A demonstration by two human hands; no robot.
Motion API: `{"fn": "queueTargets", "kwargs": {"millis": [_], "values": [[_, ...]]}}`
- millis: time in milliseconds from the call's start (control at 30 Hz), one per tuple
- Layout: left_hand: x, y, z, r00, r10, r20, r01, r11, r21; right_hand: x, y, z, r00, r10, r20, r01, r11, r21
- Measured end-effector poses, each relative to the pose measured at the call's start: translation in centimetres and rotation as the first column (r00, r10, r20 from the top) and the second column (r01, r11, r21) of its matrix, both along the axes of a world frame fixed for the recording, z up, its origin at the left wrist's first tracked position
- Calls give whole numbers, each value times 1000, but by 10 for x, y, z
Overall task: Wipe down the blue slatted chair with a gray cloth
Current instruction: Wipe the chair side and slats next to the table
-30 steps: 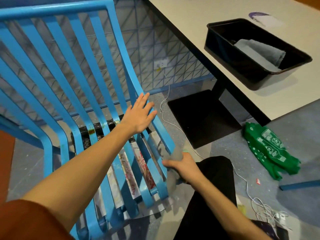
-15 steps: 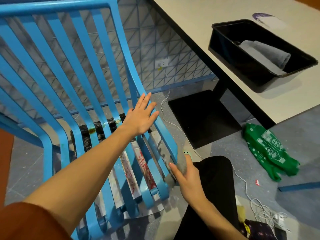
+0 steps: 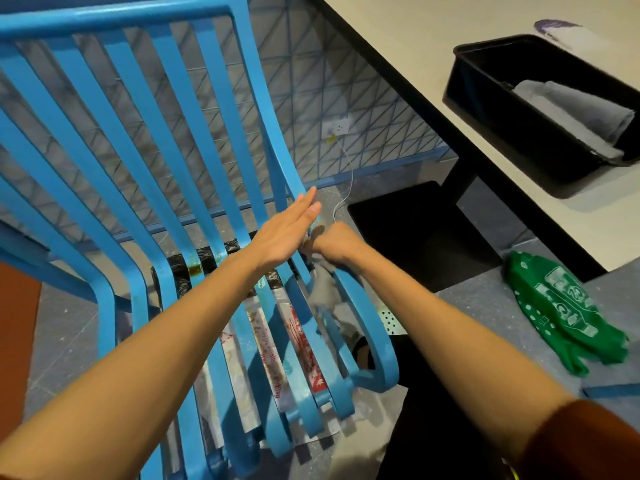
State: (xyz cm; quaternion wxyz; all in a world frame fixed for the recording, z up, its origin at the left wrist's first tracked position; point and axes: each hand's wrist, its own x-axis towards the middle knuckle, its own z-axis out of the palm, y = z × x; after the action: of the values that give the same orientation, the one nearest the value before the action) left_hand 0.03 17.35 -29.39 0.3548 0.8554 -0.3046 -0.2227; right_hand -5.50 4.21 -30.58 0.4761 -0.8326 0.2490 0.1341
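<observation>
I'm looking at what reads as a café or canteen seating corner. There's a pale bench (image 3: 433,64) on a black pedestal base (image 3: 415,233), and on it a black tub (image 3: 512,133) holding folded gray towels (image 3: 581,109). Left of the bench stands a blue slatted chair (image 3: 156,116), behind it a triangle-patterned tiled wall (image 3: 311,91) with a socket (image 3: 337,127), and under it a speckled gray floor (image 3: 485,306).
</observation>
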Motion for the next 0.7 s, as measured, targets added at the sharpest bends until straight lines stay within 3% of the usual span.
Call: {"fn": "queueTargets", "kwargs": {"millis": [133, 267, 433, 567, 700], "values": [[17, -3, 19, 999, 31, 39, -32, 999, 17, 78, -2, -16, 993, 96, 73, -77, 972, -221], [25, -5, 20, 990, -42, 136, 26, 993, 113, 81, 0, -27, 978, 163, 130, -108, 930, -351], [26, -6, 16, 986, -38, 162, 21, 994, 105, 19, 3, -11, 956, 225, 188, -178, 955, -239], [25, -3, 10, 971, -78, 226, 46, 988, 146, -51, 4, -9, 976, 92, 197, -74, 992, -98], [20, -3, -2, 918, -195, 345, 101, 957, 270, -126, 11, -8, 992, 26, 122, 0, 979, -202]]}}
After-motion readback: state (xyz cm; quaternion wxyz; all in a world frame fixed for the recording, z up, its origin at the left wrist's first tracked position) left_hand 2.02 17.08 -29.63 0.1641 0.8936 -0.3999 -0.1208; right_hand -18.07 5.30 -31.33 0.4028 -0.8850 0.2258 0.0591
